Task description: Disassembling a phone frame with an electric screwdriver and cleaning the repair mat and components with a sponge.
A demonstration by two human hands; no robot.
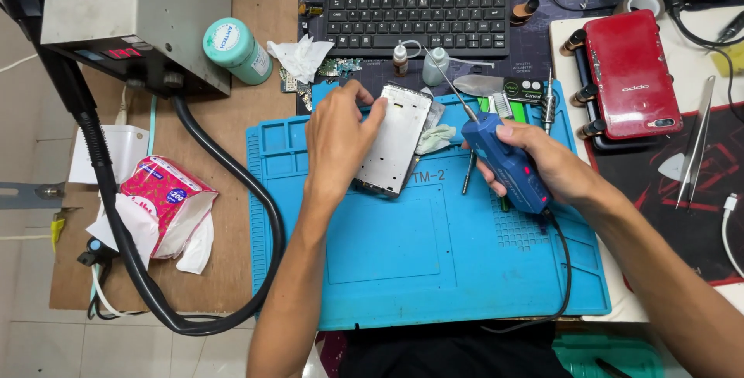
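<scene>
Phone frame [394, 139], thin, stiff, probably light and easily bent, tilted on the blue mat [434, 269] near the desk's far edge, left hand [337, 142] fingers gripping its long edges, right hand [542, 165] fingers wrapped around blue powered tool [505, 163].

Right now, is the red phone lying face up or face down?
Face down: the red phone shows its red back with the camera lens, resting on the white mat.

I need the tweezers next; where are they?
The long metal tweezers lie at the head view's right edge, on the red-and-black mat, just right of the red phone.
</scene>
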